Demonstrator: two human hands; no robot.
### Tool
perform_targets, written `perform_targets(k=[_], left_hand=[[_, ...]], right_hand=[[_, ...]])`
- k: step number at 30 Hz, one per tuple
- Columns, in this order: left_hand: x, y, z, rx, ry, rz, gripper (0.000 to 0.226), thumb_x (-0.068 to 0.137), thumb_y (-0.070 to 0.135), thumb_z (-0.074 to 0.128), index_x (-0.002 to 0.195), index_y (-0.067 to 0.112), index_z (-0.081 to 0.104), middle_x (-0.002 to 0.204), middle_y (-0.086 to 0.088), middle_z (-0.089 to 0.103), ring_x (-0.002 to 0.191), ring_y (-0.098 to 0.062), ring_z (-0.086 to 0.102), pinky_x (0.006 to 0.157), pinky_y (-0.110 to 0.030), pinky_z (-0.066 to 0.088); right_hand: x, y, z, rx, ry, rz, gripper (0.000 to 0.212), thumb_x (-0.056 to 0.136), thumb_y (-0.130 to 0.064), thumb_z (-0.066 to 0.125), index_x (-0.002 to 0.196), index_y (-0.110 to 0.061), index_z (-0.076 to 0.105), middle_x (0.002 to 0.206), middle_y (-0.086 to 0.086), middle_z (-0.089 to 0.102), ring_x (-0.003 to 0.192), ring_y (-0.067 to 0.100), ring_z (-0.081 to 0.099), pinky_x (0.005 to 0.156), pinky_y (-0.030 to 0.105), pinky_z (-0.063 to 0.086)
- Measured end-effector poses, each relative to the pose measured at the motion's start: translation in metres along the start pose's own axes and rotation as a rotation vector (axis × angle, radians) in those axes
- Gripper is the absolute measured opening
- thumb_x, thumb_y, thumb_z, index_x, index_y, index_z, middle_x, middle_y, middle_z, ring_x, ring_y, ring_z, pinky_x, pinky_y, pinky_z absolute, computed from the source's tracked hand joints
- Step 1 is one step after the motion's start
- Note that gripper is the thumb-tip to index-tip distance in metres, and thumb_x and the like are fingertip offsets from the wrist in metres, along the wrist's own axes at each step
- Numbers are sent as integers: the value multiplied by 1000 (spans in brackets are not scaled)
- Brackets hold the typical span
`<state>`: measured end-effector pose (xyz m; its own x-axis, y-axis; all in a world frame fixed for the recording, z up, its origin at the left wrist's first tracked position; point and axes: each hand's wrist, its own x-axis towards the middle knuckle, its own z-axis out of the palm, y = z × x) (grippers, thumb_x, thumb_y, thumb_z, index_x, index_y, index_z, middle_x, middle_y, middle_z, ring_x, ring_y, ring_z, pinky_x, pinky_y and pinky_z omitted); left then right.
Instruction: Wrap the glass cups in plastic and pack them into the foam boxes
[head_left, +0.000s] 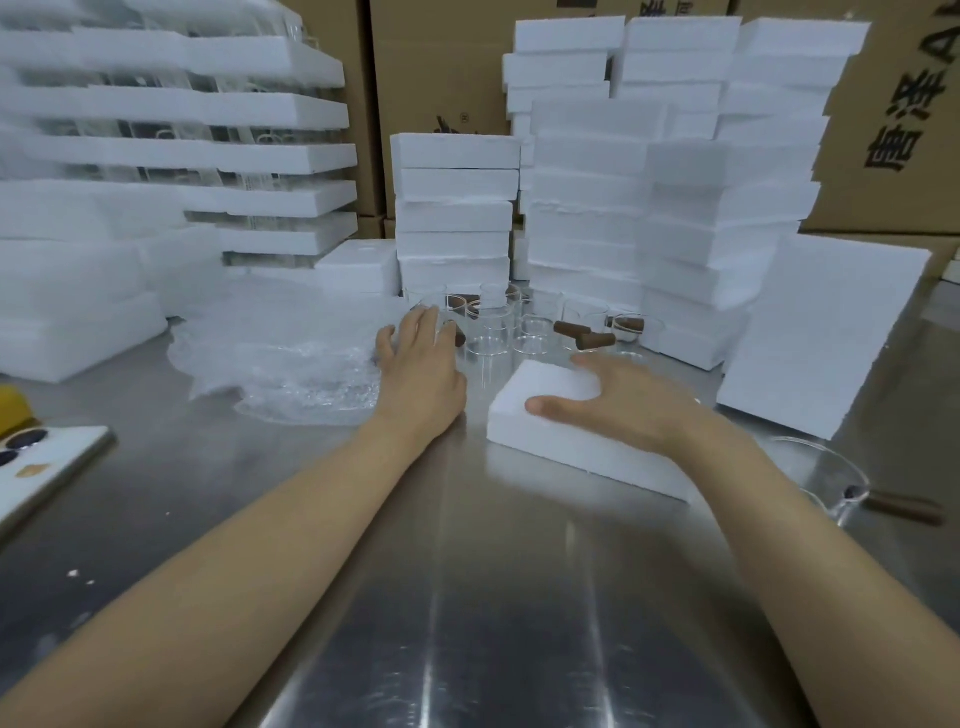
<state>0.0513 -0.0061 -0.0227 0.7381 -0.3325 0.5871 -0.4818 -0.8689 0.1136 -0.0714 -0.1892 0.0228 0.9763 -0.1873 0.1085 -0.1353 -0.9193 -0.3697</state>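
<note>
Tabletop (467, 597), foam box (545, 441) under right hand (628, 400), cups (530, 335) at left hand (421, 364)

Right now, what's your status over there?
Left hand open, at the glass cups. Right hand open, resting on foam box. Plastic wrap lies beside left hand.

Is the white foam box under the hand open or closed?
Closed, as far as shows: the foam box has a flat, unbroken top with no hollow visible. The right hand lies spread on it.
</note>
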Motion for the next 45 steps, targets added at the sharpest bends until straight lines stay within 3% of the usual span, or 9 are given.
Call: perform_targets(k=[7, 12, 16, 21, 26, 29, 32, 41, 45], left_hand=[[1, 9, 1, -285, 101, 165, 43, 82, -1, 53, 123, 9, 58, 128, -7, 53, 128, -26, 37, 98, -32, 22], [2, 16, -14, -1252, 169, -248, 26, 102, 11, 36, 104, 18, 61, 103, -2, 64, 90, -21, 58, 61, -18, 47], [-1, 28, -17, -1520, -247, -308, 51, 99, 51, 26, 125, 19, 55, 107, 11, 67, 89, -5, 67, 75, -23, 51], [-7, 31, -17, -1702, -528, -403, 38, 93, 48, 49, 125, 28, 56, 104, 8, 73, 95, -13, 70, 68, -25, 57], [0, 24, -19, -1549, -433, -497, 20, 95, 23, 51, 111, 30, 58, 99, 3, 73, 81, -15, 72, 62, -27, 55], [2, 20, -25, -1365, -548, -630, 11, 93, 26, 52, 95, 20, 61, 84, -2, 72, 65, -16, 68, 59, -24, 51], [4, 17, -36, -1299, -677, -700, 17, 92, 27, 52, 94, 14, 63, 70, -3, 72, 61, -18, 68, 62, -25, 52], [-4, 39, -39, -1295, -608, -749, 18, 94, 16, 51, 106, 7, 59, 75, -6, 67, 57, -17, 65, 50, -21, 51], [2, 36, -27, -963, -476, -679, 57, 89, 21, 54, 143, 16, 36, 140, -9, 43, 117, -26, 53, 89, -35, 50]], right_hand=[[1, -15, 4, -136, -103, -278, 100, 62, -69, 71, 146, -40, 27, 151, -4, 31, 136, 18, 30, 109, 34, 28], [0, -18, -16, 976, 224, -354, 47, 74, -56, 65, 119, -47, 54, 108, -23, 63, 93, 4, 63, 76, 21, 53], [9, -15, -13, 1580, 126, -31, 35, 92, -55, 46, 111, -31, 63, 105, -8, 73, 96, 11, 69, 81, 33, 56], [8, -17, 1, 1246, 142, 177, 57, 93, -9, 46, 146, -23, 31, 122, 3, 60, 103, 20, 63, 93, 41, 52], [-6, -20, -5, -6, 531, -23, 57, 84, -2, 42, 139, -17, 41, 124, 5, 56, 113, 29, 48, 80, 34, 35], [-11, -15, -19, -472, 377, 233, 40, 86, -21, 52, 125, -13, 51, 129, 11, 48, 123, 36, 38, 105, 49, 25], [-17, -10, -26, -526, 157, 417, 38, 87, -17, 49, 125, -14, 49, 128, 11, 42, 125, 39, 37, 107, 59, 21], [-20, -33, -10, -321, 263, 107, 45, 84, -2, 52, 126, -18, 53, 127, 5, 43, 117, 27, 45, 72, 32, 34], [-21, -43, 0, -81, 259, -76, 48, 79, -2, 58, 123, -19, 56, 134, 1, 40, 118, 24, 45, 75, 33, 41]])
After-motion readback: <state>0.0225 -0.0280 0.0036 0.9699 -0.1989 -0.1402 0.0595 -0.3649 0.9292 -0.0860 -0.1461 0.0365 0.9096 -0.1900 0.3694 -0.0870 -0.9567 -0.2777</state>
